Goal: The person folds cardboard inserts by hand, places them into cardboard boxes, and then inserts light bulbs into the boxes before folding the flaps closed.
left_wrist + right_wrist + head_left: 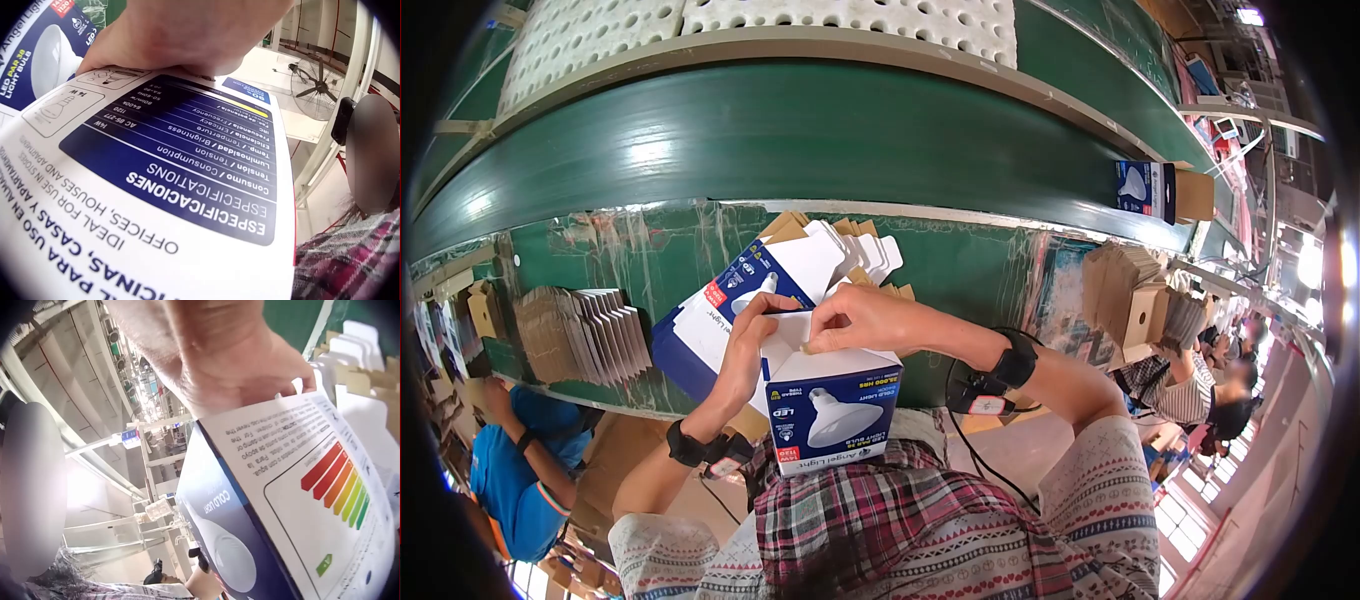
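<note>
Conveyor (800, 130) behind; box (835, 405) under right grip (860, 318).

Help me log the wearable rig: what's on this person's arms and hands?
Left hand and right hand are ungloved. Each wrist wears a black strap with a small device; a black cable trails from the right one. Pale patterned sleeves cover the upper arms.

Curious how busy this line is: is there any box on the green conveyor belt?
Yes, one blue and white cardboard bulb box lies on the green conveyor belt at far right.
</note>
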`<move>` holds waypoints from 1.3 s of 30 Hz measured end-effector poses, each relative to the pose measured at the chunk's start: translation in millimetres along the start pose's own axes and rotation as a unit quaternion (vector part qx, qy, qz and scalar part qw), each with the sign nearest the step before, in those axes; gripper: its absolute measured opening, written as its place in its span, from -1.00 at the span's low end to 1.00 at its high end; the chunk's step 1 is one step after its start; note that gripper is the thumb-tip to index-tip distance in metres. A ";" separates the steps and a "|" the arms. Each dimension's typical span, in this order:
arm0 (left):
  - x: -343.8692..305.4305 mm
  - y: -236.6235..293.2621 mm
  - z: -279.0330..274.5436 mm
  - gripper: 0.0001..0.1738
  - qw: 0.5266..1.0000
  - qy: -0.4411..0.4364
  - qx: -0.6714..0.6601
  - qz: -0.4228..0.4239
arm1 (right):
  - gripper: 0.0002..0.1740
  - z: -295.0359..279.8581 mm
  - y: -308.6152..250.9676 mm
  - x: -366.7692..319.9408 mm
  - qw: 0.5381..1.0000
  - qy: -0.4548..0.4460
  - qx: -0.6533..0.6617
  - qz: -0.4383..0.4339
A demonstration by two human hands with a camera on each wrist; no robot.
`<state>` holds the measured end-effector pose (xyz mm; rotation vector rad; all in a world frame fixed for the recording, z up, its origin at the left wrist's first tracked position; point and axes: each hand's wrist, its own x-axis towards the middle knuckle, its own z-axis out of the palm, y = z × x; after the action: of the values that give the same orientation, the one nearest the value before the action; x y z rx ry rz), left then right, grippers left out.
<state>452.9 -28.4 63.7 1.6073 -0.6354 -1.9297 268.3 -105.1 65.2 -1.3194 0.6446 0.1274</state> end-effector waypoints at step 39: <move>-50.3 32.6 35.7 -0.61 0.995 -0.003 0.074 0.074 | -0.13 -5.2 -14.5 -39.4 0.989 -0.069 -0.105 0.083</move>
<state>428.3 -18.3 128.2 1.5946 -0.8928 -1.8165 240.5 -103.2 97.0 -1.4447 0.6339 0.4284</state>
